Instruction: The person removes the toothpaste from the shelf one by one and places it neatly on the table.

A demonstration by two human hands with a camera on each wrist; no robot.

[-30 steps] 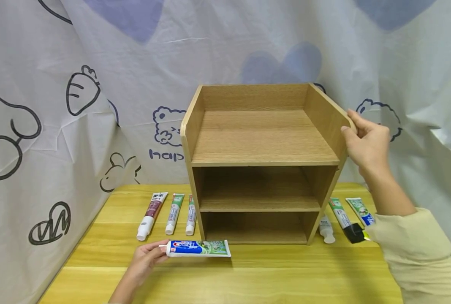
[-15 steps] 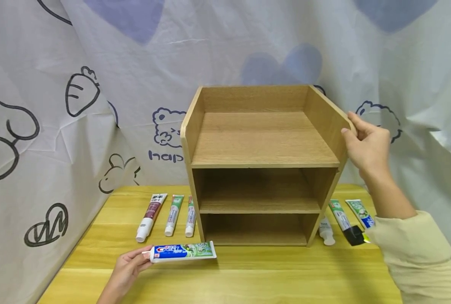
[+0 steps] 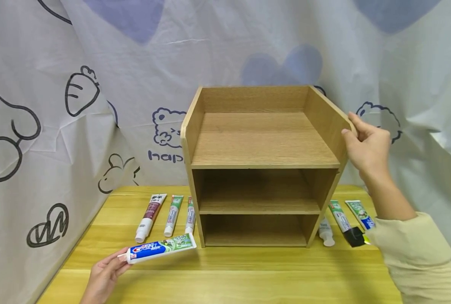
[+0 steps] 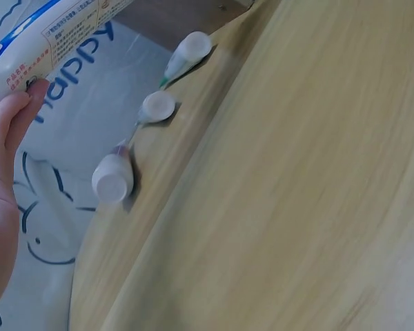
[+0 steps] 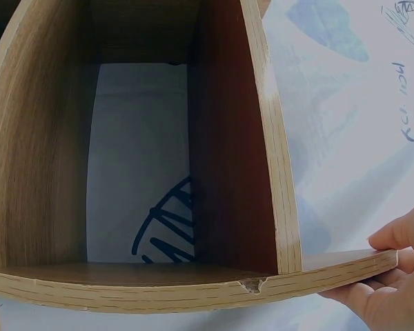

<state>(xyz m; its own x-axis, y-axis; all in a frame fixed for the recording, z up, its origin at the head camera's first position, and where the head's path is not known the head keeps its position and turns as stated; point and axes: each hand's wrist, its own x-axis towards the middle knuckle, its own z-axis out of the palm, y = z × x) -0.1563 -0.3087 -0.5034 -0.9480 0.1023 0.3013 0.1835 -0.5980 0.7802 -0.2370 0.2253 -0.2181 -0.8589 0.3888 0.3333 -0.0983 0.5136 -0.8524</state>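
A blue, green and white toothpaste tube (image 3: 161, 248) is held by its cap end in my left hand (image 3: 104, 272), raised above the front left of the table. Its flat end points right and slightly up, near the shelf's lower left corner. In the left wrist view the fingers lie against the white back of the tube (image 4: 52, 41). My right hand (image 3: 370, 145) grips the upper front edge of the right side panel of a wooden shelf (image 3: 265, 141). The right wrist view shows thumb and fingers on either side of that panel (image 5: 345, 270).
Left of the shelf lie a maroon-and-white tube (image 3: 150, 217) and two green-and-white tubes (image 3: 173, 215), (image 3: 190, 215). On its right are a white tube (image 3: 326, 231), a green tube (image 3: 339, 215) with a black object (image 3: 354, 237) at its end, and a green-blue tube (image 3: 359, 213). A printed cloth (image 3: 142, 63) hangs behind.
My left hand has moved left with the toothpaste tube, away from the front of the shelf, and the tube's flat end has tilted up. My right hand has stayed on the panel.
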